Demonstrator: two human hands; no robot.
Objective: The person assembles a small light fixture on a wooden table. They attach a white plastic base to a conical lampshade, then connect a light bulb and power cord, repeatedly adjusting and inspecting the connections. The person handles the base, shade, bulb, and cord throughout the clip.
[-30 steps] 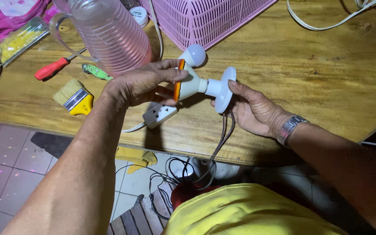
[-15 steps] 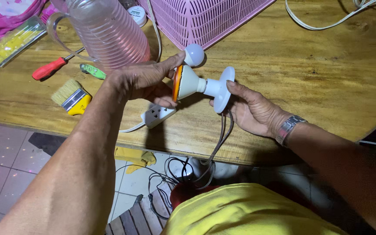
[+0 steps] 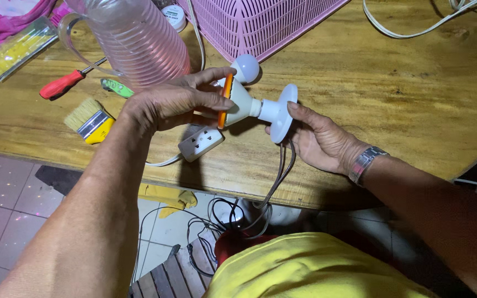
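My left hand (image 3: 175,102) grips the wide end of a white bulb body with an orange ring (image 3: 237,102), fingers wrapped over its rim. The bulb's narrow end sits in a white round lamp socket (image 3: 280,110). My right hand (image 3: 321,140) holds that socket's disc base from behind, a metal watch on the wrist. A dark cable (image 3: 280,176) hangs from the socket down past the table edge. A second white round bulb (image 3: 245,68) lies on the wooden table (image 3: 393,105) just behind. A white power strip (image 3: 200,142) lies under my left hand.
A clear pinkish plastic jug (image 3: 136,38) and a pink plastic basket (image 3: 260,22) stand at the back. A red-handled screwdriver (image 3: 64,84), a green tool (image 3: 117,87) and a paintbrush (image 3: 89,120) lie at the left. White cable (image 3: 415,27) loops at the far right. Tangled cords (image 3: 216,221) lie on the floor.
My left hand has turned on the bulb, so the orange ring now shows more side-on and fingers reach further over the rim. The right hand still holds the socket.
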